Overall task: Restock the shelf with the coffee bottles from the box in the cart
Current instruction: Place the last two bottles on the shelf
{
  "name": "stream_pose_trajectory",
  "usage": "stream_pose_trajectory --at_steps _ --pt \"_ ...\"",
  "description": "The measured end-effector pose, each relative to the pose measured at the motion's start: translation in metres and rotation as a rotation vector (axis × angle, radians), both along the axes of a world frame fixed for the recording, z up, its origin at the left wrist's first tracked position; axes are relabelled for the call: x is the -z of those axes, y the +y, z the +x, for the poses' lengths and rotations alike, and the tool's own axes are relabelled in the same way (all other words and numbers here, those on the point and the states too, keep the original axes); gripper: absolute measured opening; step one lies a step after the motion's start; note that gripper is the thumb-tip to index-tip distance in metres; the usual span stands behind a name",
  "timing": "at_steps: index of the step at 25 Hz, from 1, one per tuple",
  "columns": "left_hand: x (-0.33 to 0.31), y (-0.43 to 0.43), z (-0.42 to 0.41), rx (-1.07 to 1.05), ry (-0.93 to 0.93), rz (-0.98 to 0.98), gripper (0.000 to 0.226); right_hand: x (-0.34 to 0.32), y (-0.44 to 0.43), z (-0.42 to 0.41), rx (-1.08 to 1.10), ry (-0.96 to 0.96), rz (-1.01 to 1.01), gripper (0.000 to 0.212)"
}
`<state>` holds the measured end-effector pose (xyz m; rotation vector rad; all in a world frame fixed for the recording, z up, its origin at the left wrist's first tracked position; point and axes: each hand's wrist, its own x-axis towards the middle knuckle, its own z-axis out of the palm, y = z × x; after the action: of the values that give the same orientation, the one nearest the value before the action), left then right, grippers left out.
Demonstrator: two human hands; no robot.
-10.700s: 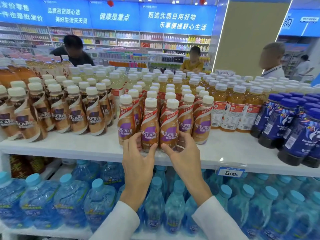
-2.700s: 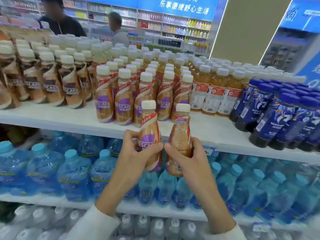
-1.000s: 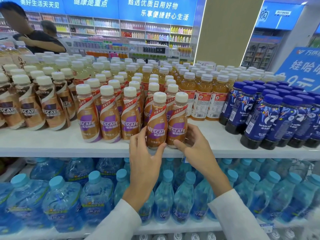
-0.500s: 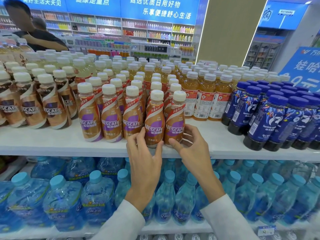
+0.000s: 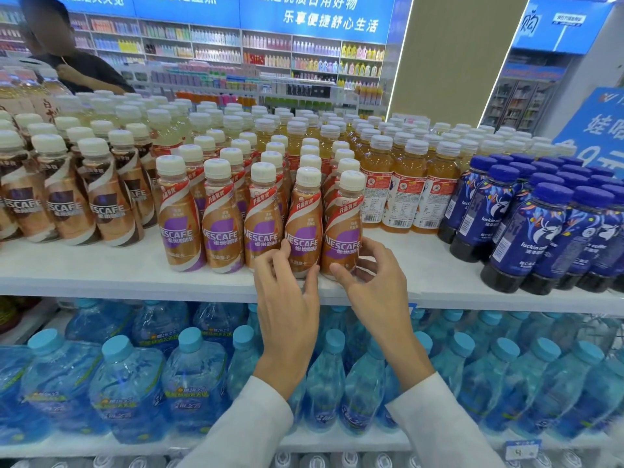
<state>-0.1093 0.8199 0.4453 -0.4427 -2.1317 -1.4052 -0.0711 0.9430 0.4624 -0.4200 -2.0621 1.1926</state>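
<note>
- Two purple-labelled coffee bottles with cream caps stand upright at the front edge of the shelf (image 5: 135, 282), near its middle.
- The left coffee bottle (image 5: 305, 217) and the right coffee bottle (image 5: 343, 224) stand close side by side, apparently touching.
- The left hand (image 5: 287, 298) holds the left coffee bottle low down, its grip closed lightly round the base with the thumb in front and the fingers to the side.
- The right hand (image 5: 374, 282) does the same on the right coffee bottle, its grip curled loosely round the foot.
- The step in hand looks like seating and facing this pair.
- To do it well, set both bases flat and line them up with the three matching bottles (image 5: 223, 224) just to their left. Turn the labels outward and release gently so neither bottle rocks toward the edge.
- More bottles of the same kind are packed close behind, so there seems little room to push the pair back.
- Orange tea bottles (image 5: 405, 190) stand just beside the right coffee bottle and could be knocked by the right hand's knuckles.
- Dark blue bottles (image 5: 540, 238) fill the shelf toward its right end, and brown-labelled coffee bottles (image 5: 67, 204) fill it toward the left end.
- Large water bottles (image 5: 189, 383) crowd the lower shelf under both wrists.
- Beyond the far left corner stands a person in a dark top (image 5: 77, 69).
</note>
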Motion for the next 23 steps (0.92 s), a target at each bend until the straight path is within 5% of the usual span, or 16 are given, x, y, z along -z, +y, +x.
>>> stream_pose_trajectory --at_steps 23 --pt "0.006 0.007 -0.002 -0.055 0.016 0.005 0.054 0.007 -0.014 0.001 0.046 0.007 0.108 0.067"
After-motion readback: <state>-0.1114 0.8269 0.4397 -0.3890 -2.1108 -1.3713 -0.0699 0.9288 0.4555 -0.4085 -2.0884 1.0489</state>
